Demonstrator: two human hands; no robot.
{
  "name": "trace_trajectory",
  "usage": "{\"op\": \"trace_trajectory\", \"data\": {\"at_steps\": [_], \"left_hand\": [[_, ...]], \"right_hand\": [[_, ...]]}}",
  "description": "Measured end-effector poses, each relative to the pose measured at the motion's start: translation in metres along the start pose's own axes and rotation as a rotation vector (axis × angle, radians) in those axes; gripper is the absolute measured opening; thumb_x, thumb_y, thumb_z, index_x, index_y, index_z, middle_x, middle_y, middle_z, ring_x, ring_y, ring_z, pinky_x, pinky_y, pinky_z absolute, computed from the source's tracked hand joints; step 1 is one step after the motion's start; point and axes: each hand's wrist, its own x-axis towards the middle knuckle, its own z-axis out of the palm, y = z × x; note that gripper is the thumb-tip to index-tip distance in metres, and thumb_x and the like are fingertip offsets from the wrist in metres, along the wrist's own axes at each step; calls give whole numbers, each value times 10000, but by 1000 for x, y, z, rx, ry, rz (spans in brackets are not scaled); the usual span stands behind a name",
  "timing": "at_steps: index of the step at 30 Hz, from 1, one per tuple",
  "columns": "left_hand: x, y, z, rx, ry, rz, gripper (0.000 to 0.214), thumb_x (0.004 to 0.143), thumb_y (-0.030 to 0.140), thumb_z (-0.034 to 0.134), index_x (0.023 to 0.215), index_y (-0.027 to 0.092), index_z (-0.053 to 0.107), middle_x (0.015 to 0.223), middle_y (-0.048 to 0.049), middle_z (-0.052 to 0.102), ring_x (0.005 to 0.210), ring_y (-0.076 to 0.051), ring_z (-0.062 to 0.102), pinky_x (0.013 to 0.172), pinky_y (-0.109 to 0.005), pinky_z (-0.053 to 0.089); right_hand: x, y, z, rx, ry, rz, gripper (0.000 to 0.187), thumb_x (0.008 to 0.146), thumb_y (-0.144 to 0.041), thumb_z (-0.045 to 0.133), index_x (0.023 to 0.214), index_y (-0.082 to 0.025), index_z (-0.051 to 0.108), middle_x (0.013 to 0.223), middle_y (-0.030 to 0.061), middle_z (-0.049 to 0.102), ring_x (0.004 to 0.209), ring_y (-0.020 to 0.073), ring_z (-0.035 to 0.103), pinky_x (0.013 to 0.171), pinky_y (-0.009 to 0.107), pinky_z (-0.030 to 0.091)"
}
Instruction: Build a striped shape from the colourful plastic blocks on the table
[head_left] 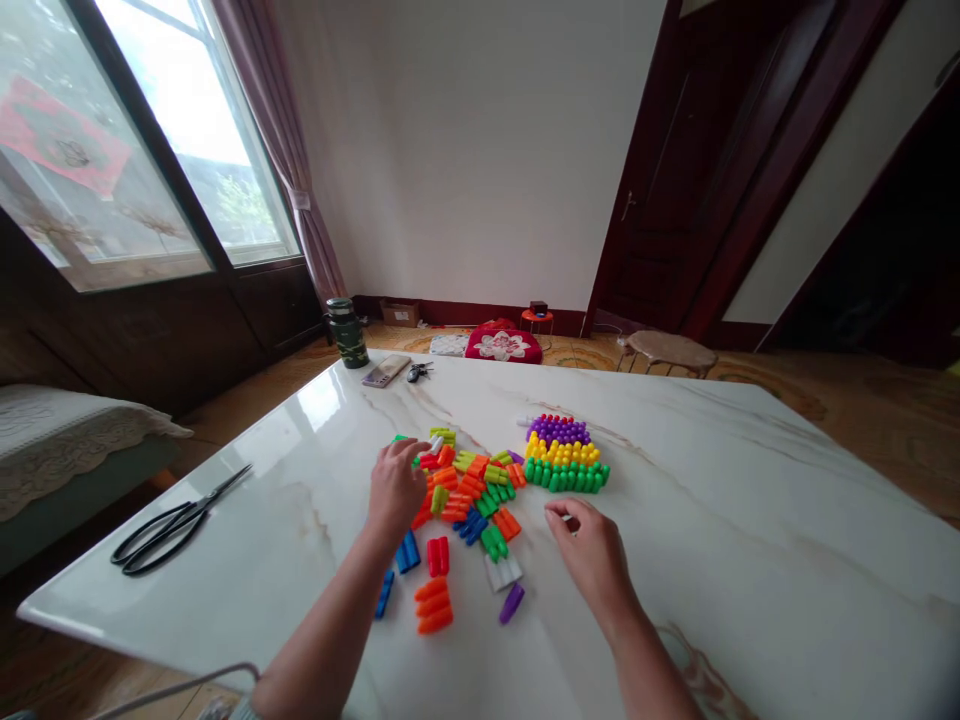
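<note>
My left hand hovers at the left edge of a loose pile of rounded, bullet-shaped plastic pieces. A white piece lies right at its fingertips; whether they grip it is hidden by the hand. To the right of the pile, my right hand is held low over the table with thumb and forefinger curled together. Anything between them is too small to make out. Just beyond it stand upright pieces in rows by colour: green, yellow, purple and red at the back.
Nearer me lie orange, red, blue, white and purple pieces. Black-handled scissors rest at the left. A camouflage flask, phone and keys sit at the far edge of the marble-patterned table.
</note>
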Motion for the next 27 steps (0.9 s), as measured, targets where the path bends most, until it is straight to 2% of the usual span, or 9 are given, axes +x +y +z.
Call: {"op": "trace_trajectory", "data": {"at_steps": [2, 3, 5, 8, 11, 17, 22, 25, 27], "left_hand": [[18, -20, -9, 162, -94, -101, 526, 715, 69, 511, 1208, 211, 629, 1359, -136, 516, 1292, -357, 402, 990, -492, 399], [27, -29, -12, 206, -209, -119, 608, 685, 79, 559, 1281, 199, 576, 1432, -171, 432, 1349, -408, 307, 984, -542, 380], [46, -44, -15, 201, -323, -82, 723, 570, 73, 676, 1276, 198, 584, 1442, -185, 425, 1380, -443, 238, 1007, -559, 347], [68, -57, -11, 147, -467, 29, 775, 439, 117, 793, 1190, 243, 649, 1375, -144, 526, 1369, -404, 301, 1072, -511, 281], [78, -60, -4, 73, -550, 107, 706, 417, 172, 818, 1109, 242, 694, 1312, -135, 584, 1317, -374, 398, 1069, -490, 287], [79, -58, 1, -93, -538, 111, 415, 402, 127, 815, 804, 211, 753, 985, -115, 693, 1144, -363, 546, 1027, -471, 341], [71, -40, -15, -239, -354, -9, 383, 399, 153, 852, 753, 190, 711, 1074, -132, 642, 1186, -384, 498, 1044, -487, 331], [47, -6, -24, -492, -275, -165, 354, 652, 324, 775, 961, 199, 658, 994, -86, 650, 1027, -265, 606, 919, -398, 461], [19, 26, -22, -1347, -271, -572, 296, 675, 199, 764, 938, 181, 629, 930, -63, 655, 942, -200, 632, 896, -330, 474]], "right_hand": [[0, 0, -1, 16, 7, -14, 258, 797, -363, 486, 805, -207, 690, 854, 59, 710, 664, 180, 622, 665, 292, 464], [0, 1, -2, 20, 12, -17, 258, 799, -364, 485, 806, -208, 690, 853, 59, 710, 666, 181, 622, 667, 292, 464], [0, 2, -4, 26, 20, -14, 255, 801, -363, 486, 805, -209, 690, 848, 55, 710, 664, 181, 621, 673, 293, 463], [1, 4, -7, 34, 21, -4, 251, 800, -359, 492, 806, -208, 693, 850, 54, 711, 680, 184, 625, 680, 293, 463], [2, 5, -9, 31, 21, 3, 252, 801, -359, 494, 808, -207, 695, 850, 55, 713, 701, 188, 630, 680, 293, 462], [4, 1, -12, 11, 15, 4, 248, 806, -341, 494, 827, -204, 699, 843, 50, 709, 662, 174, 614, 667, 292, 455], [5, 0, -14, 10, 11, 3, 234, 815, -320, 497, 822, -201, 697, 848, 50, 703, 682, 178, 613, 675, 298, 457], [2, -6, -8, 43, 8, -8, 224, 819, -313, 505, 815, -195, 696, 846, 58, 699, 689, 181, 612, 690, 307, 468], [-1, -14, -2, 125, -12, -8, 217, 817, -325, 528, 840, -187, 694, 859, 64, 697, 672, 172, 609, 684, 303, 482]]}}
